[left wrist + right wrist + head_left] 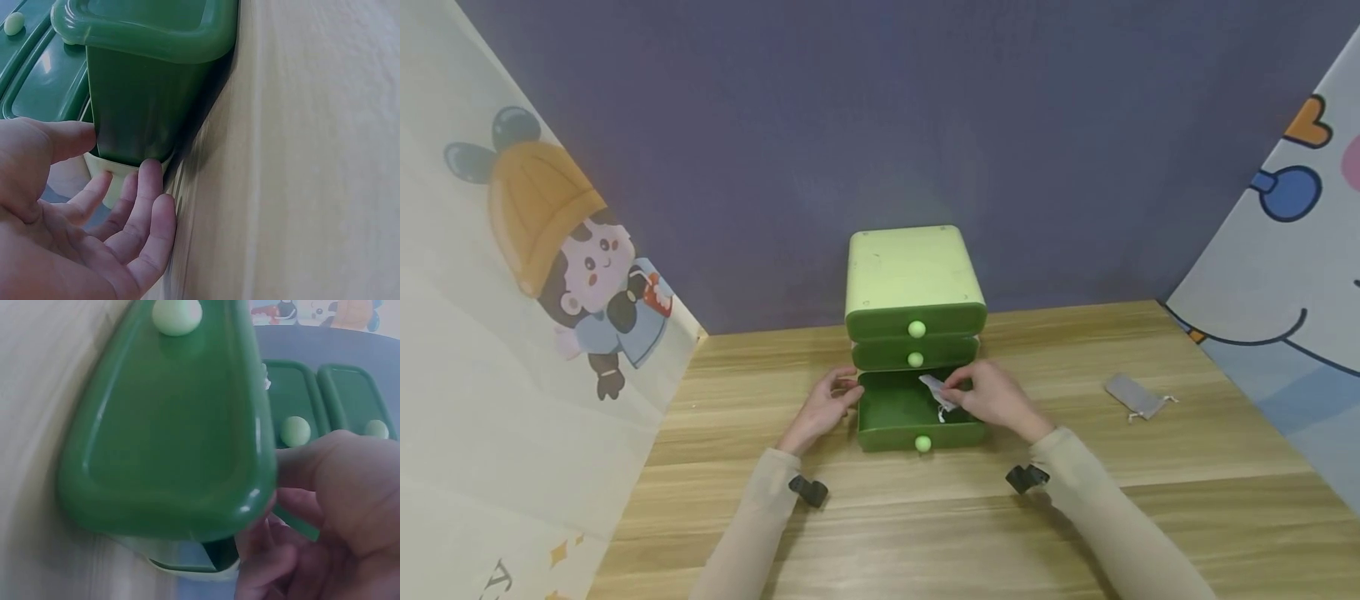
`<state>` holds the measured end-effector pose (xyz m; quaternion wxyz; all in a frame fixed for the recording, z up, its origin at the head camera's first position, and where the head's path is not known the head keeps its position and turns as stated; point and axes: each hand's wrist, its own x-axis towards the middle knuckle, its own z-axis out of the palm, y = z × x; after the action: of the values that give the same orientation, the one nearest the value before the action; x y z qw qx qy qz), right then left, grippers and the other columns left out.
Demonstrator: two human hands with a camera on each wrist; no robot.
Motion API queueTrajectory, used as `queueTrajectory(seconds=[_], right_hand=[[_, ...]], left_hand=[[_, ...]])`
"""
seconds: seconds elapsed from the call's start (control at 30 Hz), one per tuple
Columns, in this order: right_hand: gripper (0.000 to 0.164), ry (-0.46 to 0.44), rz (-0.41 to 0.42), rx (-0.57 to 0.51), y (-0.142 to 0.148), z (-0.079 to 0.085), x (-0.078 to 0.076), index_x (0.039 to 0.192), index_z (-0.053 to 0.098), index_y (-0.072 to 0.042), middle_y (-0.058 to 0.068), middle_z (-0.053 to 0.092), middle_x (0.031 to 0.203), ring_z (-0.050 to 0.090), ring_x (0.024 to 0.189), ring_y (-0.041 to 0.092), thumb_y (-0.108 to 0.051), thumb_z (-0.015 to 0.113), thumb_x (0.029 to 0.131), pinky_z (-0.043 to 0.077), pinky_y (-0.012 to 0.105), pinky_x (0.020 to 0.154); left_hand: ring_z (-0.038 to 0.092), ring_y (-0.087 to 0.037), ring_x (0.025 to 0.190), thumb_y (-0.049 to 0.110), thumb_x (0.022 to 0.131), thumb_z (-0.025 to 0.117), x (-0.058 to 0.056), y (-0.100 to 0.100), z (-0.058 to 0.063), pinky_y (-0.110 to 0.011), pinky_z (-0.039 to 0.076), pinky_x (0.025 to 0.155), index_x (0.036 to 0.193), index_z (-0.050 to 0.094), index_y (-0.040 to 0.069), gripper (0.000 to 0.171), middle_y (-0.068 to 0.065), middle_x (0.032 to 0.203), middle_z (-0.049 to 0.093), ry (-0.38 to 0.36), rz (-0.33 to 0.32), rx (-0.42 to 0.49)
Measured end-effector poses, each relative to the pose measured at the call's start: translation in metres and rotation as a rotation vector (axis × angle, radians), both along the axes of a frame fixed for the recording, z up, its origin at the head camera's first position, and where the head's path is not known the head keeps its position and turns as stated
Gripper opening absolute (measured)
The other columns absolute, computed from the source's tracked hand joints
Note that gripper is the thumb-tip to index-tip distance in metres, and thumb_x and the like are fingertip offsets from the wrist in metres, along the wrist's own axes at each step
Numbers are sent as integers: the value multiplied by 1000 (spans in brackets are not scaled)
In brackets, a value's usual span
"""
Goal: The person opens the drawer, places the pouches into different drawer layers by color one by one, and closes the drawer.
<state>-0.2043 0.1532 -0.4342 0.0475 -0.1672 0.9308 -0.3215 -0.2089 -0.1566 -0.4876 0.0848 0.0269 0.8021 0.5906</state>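
A small green drawer cabinet [913, 267] with a pale yellow-green top stands against the back wall. Its bottom drawer [887, 437] is pulled out. Above that drawer's inside, my right hand [996, 400] pinches a small grey drawstring pouch [936, 388] between thumb and fingers, its white cord hanging down. In the right wrist view the drawer front [169, 425] hides most of the pouch. My left hand [826, 407] is at the drawer's left side, fingers loosely bent; in the left wrist view the fingertips [150, 172] are right at the cabinet's pale edge [112, 165].
Another grey drawstring pouch [1131, 395] lies on the wooden table [880, 533] to the right. The upper drawers [880, 357] are closed, each with a round pale knob. A dark blue wall [775, 167] stands behind, with printed panels on both sides.
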Motion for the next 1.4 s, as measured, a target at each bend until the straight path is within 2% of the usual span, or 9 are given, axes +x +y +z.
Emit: queueTrajectory(seconds=[0.13, 0.27, 0.47, 0.67, 0.83, 1.0, 1.17, 1.23, 1.4], right_hand=[[14, -26, -13, 1, -4, -6, -2, 104, 84, -14, 2, 75, 75, 43, 50, 9, -24, 77, 98, 36, 26, 49], [14, -30, -27, 0, -7, -11, -2, 103, 84, -14, -2, 77, 81, 48, 54, 10, -24, 77, 97, 38, 26, 51], [13, -20, -50, 15, -10, -17, -4, 102, 84, -15, -5, 79, 86, 51, 57, 10, -26, 79, 97, 41, 27, 55], [12, 0, -52, 25, -11, -21, -6, 100, 85, -17, -5, 81, 92, 61, 68, 9, -27, 79, 96, 51, 29, 66], [10, 19, -47, 21, -10, -24, -6, 100, 85, -18, -4, 82, 96, 67, 79, 9, -25, 78, 97, 57, 34, 76], [10, 34, -34, -2, -8, -24, -5, 101, 85, -17, -2, 82, 99, 72, 90, 15, -22, 78, 97, 60, 41, 84], [11, 37, -26, -36, -6, -24, -3, 103, 85, -15, 0, 82, 102, 74, 100, 23, -22, 77, 98, 60, 47, 92], [11, 44, -25, -44, -4, -25, -3, 103, 85, -16, 0, 83, 103, 74, 103, 25, -22, 77, 99, 60, 49, 94], [12, 80, -25, -56, 1, -24, -1, 105, 85, -15, 2, 83, 106, 74, 101, 25, -23, 77, 99, 60, 48, 91]], left_hand=[[70, -35, 113, 17, 106, 65, 1, 0, -1, -37, 62, 85, 152, 50, 1, 52, -27, 142, 60, 1, 0, 4], [71, -36, 111, 17, 106, 65, 1, 0, -1, -38, 62, 84, 152, 50, 0, 51, -29, 142, 59, 10, -1, 9], [70, -36, 116, 17, 105, 66, 2, 2, 0, -38, 63, 87, 152, 51, 1, 52, -27, 142, 60, 5, 5, 15], [69, -37, 117, 16, 105, 67, 2, 2, -2, -43, 64, 90, 150, 52, 2, 50, -27, 141, 61, 11, 19, 10], [69, -39, 118, 17, 105, 66, 3, 3, -1, -43, 64, 89, 150, 52, 1, 49, -28, 141, 61, 17, 21, 0], [69, -37, 118, 18, 106, 65, 3, 3, 0, -37, 64, 87, 151, 52, 1, 50, -27, 142, 61, 13, 22, -15], [70, -36, 115, 17, 105, 66, 4, 2, -1, -38, 63, 87, 151, 52, 2, 50, -27, 141, 61, 5, 24, -9], [69, -37, 115, 17, 105, 66, 5, 2, -1, -42, 63, 89, 151, 52, 2, 50, -27, 141, 61, 8, 22, 0], [69, -35, 115, 18, 105, 66, 4, 2, 0, -42, 63, 90, 152, 51, 3, 51, -26, 142, 61, 9, 21, 3]])
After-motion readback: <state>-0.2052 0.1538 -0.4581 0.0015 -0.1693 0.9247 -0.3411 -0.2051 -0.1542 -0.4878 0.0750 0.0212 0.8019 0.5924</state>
